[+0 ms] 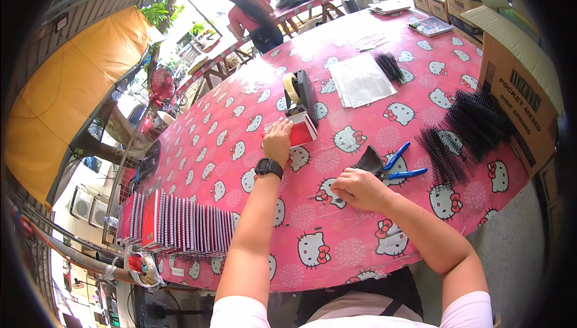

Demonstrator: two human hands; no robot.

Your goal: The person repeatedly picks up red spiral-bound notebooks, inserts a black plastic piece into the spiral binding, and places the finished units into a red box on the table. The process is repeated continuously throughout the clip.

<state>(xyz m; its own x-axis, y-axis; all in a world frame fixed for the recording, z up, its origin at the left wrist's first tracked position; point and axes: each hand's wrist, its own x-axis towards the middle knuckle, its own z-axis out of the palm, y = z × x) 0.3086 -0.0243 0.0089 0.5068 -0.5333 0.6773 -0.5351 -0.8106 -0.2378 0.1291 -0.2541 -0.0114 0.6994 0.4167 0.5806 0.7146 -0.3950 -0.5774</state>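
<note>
My left hand (277, 142), with a black watch on its wrist, rests its fingers over the left part of a small stack of red-covered pocket notebooks (305, 130). The stack lies just on the near side of a black tape dispenser (305, 91) with a yellowish roll. Closer to me, my right hand (359, 190) is held low over the table with its fingers curled together; what is in them, if anything, is too small to make out. Beside its knuckles lie pliers with blue handles (396, 164) and a dark, flat, scoop-shaped piece (369, 160).
Spiral-bound red notebooks (186, 223) stand in a long row at left. Black spiral coils (475, 127) heap up at right beside a cardboard box (517, 88). Clear plastic sleeves (362, 79) lie farther back on the pink patterned tablecloth (345, 241). Two people are at a far table.
</note>
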